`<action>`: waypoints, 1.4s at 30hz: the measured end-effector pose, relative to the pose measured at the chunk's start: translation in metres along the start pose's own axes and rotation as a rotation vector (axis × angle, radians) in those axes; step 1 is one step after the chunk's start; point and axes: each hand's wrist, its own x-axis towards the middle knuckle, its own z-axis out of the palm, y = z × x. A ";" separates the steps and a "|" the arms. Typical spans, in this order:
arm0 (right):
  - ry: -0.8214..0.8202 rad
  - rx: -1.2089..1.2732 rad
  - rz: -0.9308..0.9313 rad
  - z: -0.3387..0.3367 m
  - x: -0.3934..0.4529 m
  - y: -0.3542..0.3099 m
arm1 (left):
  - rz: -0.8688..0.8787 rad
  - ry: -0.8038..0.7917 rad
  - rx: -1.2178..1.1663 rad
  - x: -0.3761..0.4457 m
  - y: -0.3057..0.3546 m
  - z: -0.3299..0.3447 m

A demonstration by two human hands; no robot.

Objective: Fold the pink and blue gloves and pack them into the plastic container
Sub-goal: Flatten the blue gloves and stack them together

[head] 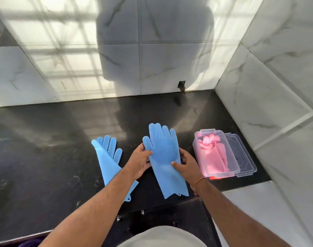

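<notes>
A blue silicone glove [163,148] lies flat on the black counter, fingers pointing away from me. My left hand [139,161] grips its left edge at the palm, thumb on top. My right hand [186,164] grips its right edge, thumb pressed on the glove's middle. A second blue glove [107,157] lies flat to the left, its cuff partly under my left forearm. The clear plastic container [196,145] stands to the right with pink gloves [213,155] lying folded inside it.
The container's clear lid [241,157] lies against its right side. White marble-tiled walls close the counter [63,139] at the back and right. A small dark hole [181,85] sits in the back wall. The counter's front edge runs below my arms.
</notes>
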 end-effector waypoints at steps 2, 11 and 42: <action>-0.019 -0.064 0.135 0.000 0.002 0.005 | 0.006 0.063 0.148 0.005 -0.002 0.000; 0.093 -0.205 0.202 -0.004 0.011 0.029 | 0.190 0.023 0.698 0.011 -0.003 0.000; -0.160 -0.797 -0.392 0.078 -0.022 -0.004 | 0.474 0.365 1.257 -0.016 0.028 -0.067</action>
